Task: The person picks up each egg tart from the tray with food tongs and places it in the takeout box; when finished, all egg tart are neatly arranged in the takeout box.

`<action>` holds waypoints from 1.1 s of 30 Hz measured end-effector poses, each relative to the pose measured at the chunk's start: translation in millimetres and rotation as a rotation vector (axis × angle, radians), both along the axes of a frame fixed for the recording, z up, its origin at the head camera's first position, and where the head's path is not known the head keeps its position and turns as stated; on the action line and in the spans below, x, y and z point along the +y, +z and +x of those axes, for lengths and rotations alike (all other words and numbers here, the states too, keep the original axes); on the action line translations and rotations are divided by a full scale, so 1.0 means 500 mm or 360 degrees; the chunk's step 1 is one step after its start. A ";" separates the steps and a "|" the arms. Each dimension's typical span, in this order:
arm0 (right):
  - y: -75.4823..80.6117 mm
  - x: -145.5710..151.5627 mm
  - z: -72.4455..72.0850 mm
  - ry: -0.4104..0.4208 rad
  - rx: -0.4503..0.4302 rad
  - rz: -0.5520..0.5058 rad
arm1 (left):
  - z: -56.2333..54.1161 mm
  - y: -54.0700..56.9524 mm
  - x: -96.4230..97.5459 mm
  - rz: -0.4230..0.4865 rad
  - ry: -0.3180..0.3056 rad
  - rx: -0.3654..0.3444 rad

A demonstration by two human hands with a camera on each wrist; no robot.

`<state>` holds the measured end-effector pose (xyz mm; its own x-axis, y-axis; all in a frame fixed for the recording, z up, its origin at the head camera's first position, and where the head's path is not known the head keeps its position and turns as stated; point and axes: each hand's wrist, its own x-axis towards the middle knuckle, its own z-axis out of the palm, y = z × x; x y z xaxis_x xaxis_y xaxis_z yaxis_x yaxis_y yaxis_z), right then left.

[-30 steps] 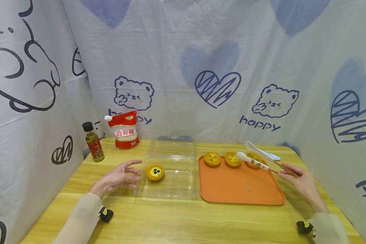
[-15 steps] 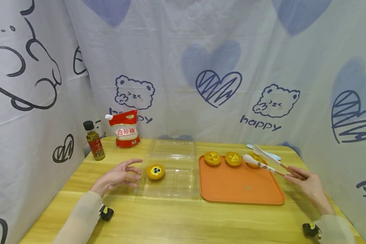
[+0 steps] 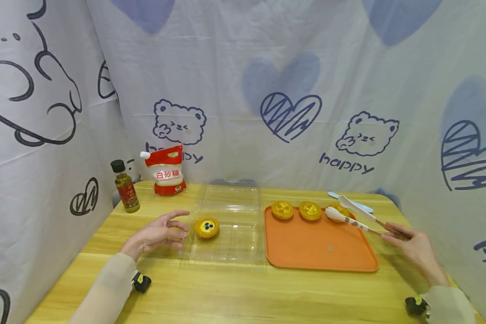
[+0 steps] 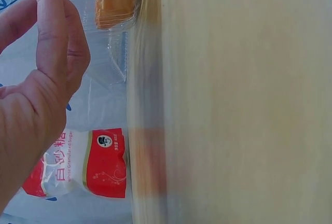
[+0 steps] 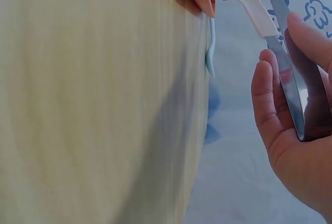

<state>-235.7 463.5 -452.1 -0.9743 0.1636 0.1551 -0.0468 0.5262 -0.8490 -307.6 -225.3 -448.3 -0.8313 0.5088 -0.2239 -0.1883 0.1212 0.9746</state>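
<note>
My right hand (image 3: 415, 247) holds a pair of tongs (image 3: 350, 220) with white tips and metal arms, the arms spread apart. The tips overlap the rightmost fruit-topped tart (image 3: 335, 206) at the back of the orange tray (image 3: 316, 249). In the right wrist view, thumb and fingers lie on either side of the tongs (image 5: 290, 73). My left hand (image 3: 158, 234) is empty, fingers loosely bent, close beside the left wall of a clear plastic container (image 3: 239, 243) with its lid up. In the container sits a tart with blueberries (image 3: 206, 228).
Two more tarts, one at the left (image 3: 282, 210) and a middle tart (image 3: 309, 210), sit along the tray's back edge. A light blue utensil (image 3: 365, 208) lies behind the tray. A sugar bag (image 3: 168, 173) and an oil bottle (image 3: 126, 191) stand at the back left.
My right hand has moved a little to the right with the tongs; their tips have gone from between the middle and right tarts to over the right one. My left hand has stayed put.
</note>
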 end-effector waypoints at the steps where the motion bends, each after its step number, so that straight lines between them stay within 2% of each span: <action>1: 0.001 0.001 0.000 -0.0001 -0.0004 0.0003 | 0.000 0.000 0.000 0.0000 -0.0001 -0.0001; 14: 0.004 0.009 -0.006 0.0007 -0.0043 0.0115 | 0.002 0.003 0.002 -0.0015 0.0012 -0.0009; 21: 0.002 0.011 -0.008 -0.0018 -0.0068 0.0249 | 0.002 0.003 0.002 -0.0020 0.0008 -0.0015; 27: 0.004 0.012 -0.007 0.0027 -0.0119 0.0248 | 0.003 0.003 0.002 -0.0016 0.0011 -0.0009; 33: -0.001 0.018 -0.010 0.0115 -0.0145 0.0463 | 0.004 0.005 0.002 -0.0014 0.0023 -0.0005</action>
<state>-240.8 472.6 -452.7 -0.9938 0.0547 0.0970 -0.0239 0.7459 -0.6657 -305.3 -224.4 -445.9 -0.8379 0.4946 -0.2308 -0.1929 0.1272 0.9729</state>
